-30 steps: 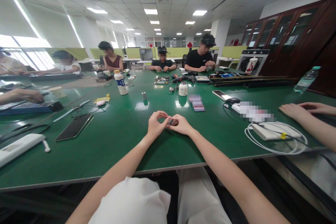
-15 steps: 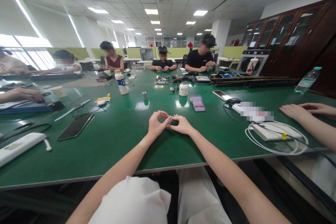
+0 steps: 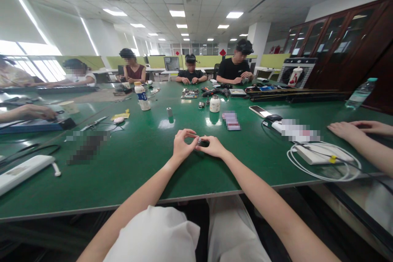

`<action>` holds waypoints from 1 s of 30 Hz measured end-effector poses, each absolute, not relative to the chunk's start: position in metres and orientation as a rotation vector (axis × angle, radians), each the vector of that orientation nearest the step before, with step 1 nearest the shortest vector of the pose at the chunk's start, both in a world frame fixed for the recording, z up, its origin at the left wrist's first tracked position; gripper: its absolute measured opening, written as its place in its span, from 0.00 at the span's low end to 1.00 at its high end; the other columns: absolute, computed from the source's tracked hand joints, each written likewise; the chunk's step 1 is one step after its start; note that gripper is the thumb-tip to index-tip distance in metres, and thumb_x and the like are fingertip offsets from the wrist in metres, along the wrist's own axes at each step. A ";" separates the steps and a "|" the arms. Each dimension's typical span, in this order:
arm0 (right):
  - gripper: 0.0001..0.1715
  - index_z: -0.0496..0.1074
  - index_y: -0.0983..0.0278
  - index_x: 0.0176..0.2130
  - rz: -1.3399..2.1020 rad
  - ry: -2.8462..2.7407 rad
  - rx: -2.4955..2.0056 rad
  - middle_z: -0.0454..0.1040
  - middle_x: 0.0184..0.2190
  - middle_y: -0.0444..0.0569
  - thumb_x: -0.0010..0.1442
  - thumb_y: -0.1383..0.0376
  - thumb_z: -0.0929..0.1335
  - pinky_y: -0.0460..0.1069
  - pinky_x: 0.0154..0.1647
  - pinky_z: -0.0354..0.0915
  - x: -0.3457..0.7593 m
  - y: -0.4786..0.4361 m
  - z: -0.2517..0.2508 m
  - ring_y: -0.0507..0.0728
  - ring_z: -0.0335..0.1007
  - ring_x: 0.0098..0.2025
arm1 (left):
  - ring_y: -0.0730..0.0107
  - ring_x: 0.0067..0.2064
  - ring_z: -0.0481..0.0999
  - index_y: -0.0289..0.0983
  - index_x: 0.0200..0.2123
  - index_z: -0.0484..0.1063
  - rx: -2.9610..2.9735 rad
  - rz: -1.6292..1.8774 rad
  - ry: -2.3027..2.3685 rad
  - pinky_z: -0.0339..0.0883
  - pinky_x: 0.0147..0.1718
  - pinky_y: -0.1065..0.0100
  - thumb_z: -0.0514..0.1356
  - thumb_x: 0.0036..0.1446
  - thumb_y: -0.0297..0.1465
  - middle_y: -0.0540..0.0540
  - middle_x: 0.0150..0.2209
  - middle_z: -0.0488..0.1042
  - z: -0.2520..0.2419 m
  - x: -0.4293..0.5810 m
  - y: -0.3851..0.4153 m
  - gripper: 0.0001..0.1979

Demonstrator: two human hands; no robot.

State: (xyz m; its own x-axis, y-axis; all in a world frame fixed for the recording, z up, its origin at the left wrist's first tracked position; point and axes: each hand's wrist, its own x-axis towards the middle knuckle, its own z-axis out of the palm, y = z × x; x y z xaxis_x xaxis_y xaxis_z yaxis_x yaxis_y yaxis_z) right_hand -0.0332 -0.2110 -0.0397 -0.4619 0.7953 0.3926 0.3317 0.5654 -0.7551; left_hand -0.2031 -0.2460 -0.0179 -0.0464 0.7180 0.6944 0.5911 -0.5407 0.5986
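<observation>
My left hand (image 3: 184,144) and my right hand (image 3: 212,146) meet above the green table (image 3: 129,180), fingertips close together. Between them is a small silvery round metal part (image 3: 199,140), pinched by the fingers of both hands and mostly covered by them. Its exact kind is too small to make out. Ahead of the hands stand a small grey cylinder (image 3: 169,111) and a squat white jar (image 3: 215,104). A blurred pinkish card-like item (image 3: 231,120) lies beyond my right hand.
Left are a white-and-blue bottle (image 3: 142,96), a yellow packet (image 3: 121,115) and a white power strip (image 3: 27,174). Right are a phone (image 3: 259,111), a coiled white cable (image 3: 324,161) and another person's hands (image 3: 346,131). A circuit board (image 3: 190,93) and power drill (image 3: 219,90) lie farther back.
Both hands stay in nearly the same place, still pinching the small metal part, with only a slight shift of the fingers. Objects on the table have not visibly moved.
</observation>
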 end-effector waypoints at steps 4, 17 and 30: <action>0.17 0.81 0.59 0.43 0.770 -2.065 -0.945 0.82 0.40 0.48 0.53 0.56 0.76 0.60 0.58 0.66 -0.032 -0.213 -0.037 0.65 0.76 0.50 | 0.57 0.46 0.80 0.42 0.43 0.73 2.069 1.620 1.395 0.67 0.52 0.53 0.66 0.53 0.30 0.48 0.34 0.83 -0.018 -0.203 -0.246 0.12; 0.19 0.81 0.61 0.44 0.766 -2.087 -0.986 0.82 0.42 0.50 0.54 0.56 0.75 0.55 0.52 0.68 -0.031 -0.216 -0.034 0.63 0.77 0.47 | 0.61 0.38 0.82 0.40 0.38 0.73 1.958 1.623 1.336 0.74 0.46 0.58 0.67 0.52 0.33 0.47 0.33 0.82 -0.024 -0.204 -0.240 0.10; 0.17 0.80 0.62 0.43 0.805 -2.077 -0.958 0.82 0.42 0.48 0.55 0.56 0.75 0.51 0.50 0.67 -0.031 -0.217 -0.033 0.60 0.77 0.46 | 0.61 0.37 0.83 0.40 0.35 0.72 1.923 1.688 1.354 0.75 0.41 0.60 0.69 0.51 0.32 0.48 0.31 0.80 -0.022 -0.200 -0.242 0.10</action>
